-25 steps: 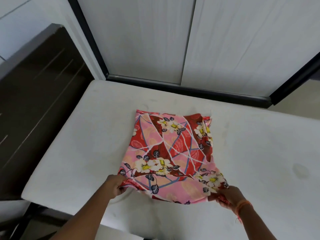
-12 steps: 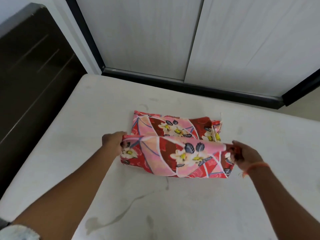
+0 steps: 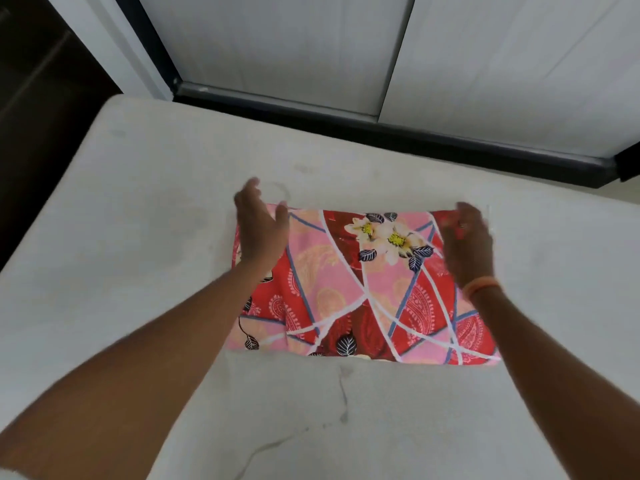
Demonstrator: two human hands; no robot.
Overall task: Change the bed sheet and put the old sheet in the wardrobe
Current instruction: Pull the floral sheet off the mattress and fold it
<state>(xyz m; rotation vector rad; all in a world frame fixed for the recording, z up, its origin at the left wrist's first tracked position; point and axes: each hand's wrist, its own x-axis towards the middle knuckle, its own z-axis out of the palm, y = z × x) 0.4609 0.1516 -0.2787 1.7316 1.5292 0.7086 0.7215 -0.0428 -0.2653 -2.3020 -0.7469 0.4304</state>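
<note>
Head view: folded sheet (image 3: 363, 289) lies flat on the bare mattress (image 3: 138, 237), centre of frame, just right of middle. One second ago both hands pinched its near corners, with the sheet roughly square. Half a second ago the near edge was lifted and carried toward the far edge. Now that fold is down: near half sits on top of the far half, so the sheet is a shallower rectangle.

Left hand (image 3: 259, 226) is at the upper left corner of the sheet, fingers spread and relaxed, gripping nothing; looks lifted just off the fabric, contact unclear. Right hand (image 3: 467, 244) is at the upper right corner, blurred; fingers look loosely extended over the cloth. Can't tell if it pinches the edge.

Judgement: another fold is complete and the sheet is getting compact enough to store. Probably one more fold or a pick-up next.

Long axis runs left-right across the frame, parallel to the wardrobe doors (image 3: 311, 46) along the top. Open edges at the far side by the hands, fold crease toward the bottom.
</note>
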